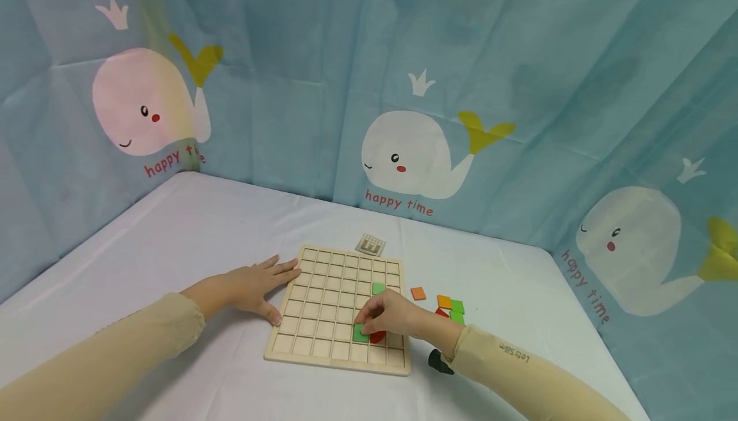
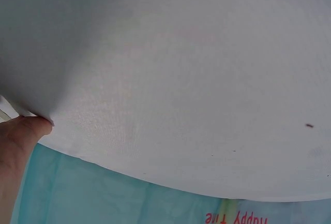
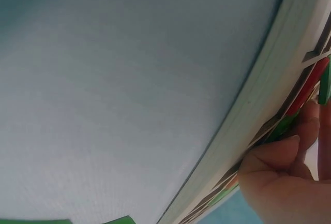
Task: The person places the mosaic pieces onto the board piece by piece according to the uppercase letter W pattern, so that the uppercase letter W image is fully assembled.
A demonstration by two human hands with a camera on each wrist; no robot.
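A wooden grid board (image 1: pixel 314 328) lies on the white table, its cells framed by raised strips. My left hand (image 1: pixel 254 288) rests along the board's left edge with the fingers spread; in the left wrist view only part of that hand (image 2: pixel 20 144) shows. Over the lower right cells, my right hand (image 1: pixel 394 315) pinches a green square tile (image 1: pixel 360 334), which stands tilted in the right wrist view. A red tile (image 1: pixel 377 337) sits in the cell beside it, partly covered by my fingers. Farther up the board is a light green tile (image 1: pixel 378 288). Some cells are hidden under my right hand.
Right of the board lie an orange tile (image 1: pixel 418 293) and a small cluster with a yellow-orange tile (image 1: pixel 444 302), green tiles (image 1: pixel 457 306) and a red tile (image 1: pixel 441 313). A small pattern card (image 1: pixel 370 245) is behind the board. A black object (image 1: pixel 440 362) lies near my right sleeve.
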